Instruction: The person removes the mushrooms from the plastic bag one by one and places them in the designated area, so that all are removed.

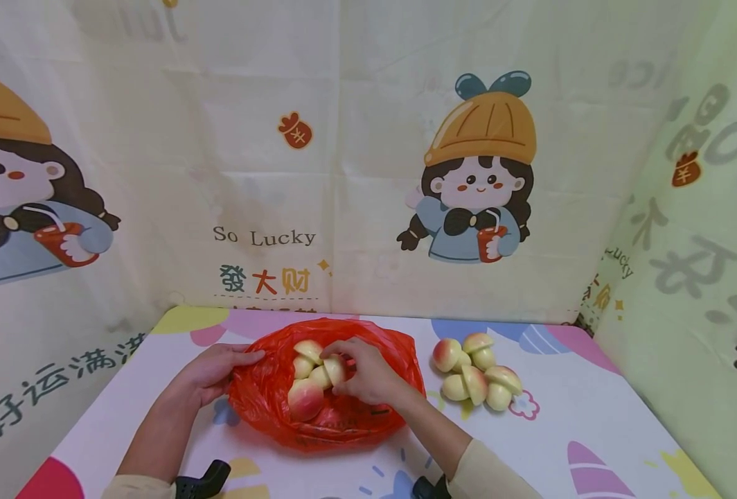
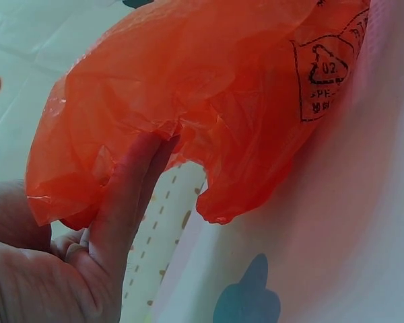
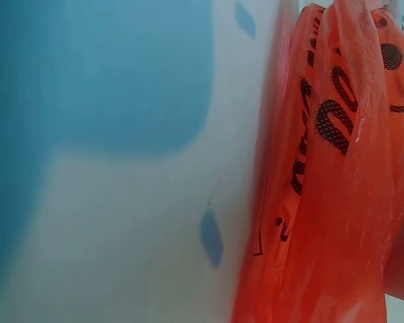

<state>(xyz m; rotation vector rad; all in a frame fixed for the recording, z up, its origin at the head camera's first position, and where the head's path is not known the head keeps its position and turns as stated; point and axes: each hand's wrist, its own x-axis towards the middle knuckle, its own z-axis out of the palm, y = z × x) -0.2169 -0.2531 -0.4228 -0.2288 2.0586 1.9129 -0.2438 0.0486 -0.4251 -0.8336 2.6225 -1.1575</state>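
A red plastic bag (image 1: 368, 433) lies on the table with its mouth spread open. Its left rim is held by my left hand (image 1: 215, 371), thumb over the edge and fingers against the outside, as the left wrist view shows. Inside sit several mushroom-shaped pieces (image 1: 306, 400), pale with pinkish-red caps. My right hand (image 1: 365, 373) reaches into the bag mouth and pinches a mushroom-shaped piece (image 1: 334, 371) among the others. In the right wrist view, the bag's printed side (image 3: 337, 168) hides most of that hand.
To the right of the bag, several more mushroom-shaped pieces (image 1: 474, 374) lie grouped on the patterned tabletop (image 1: 530, 450). A printed cloth (image 1: 368, 208) hangs behind the table and along its sides.
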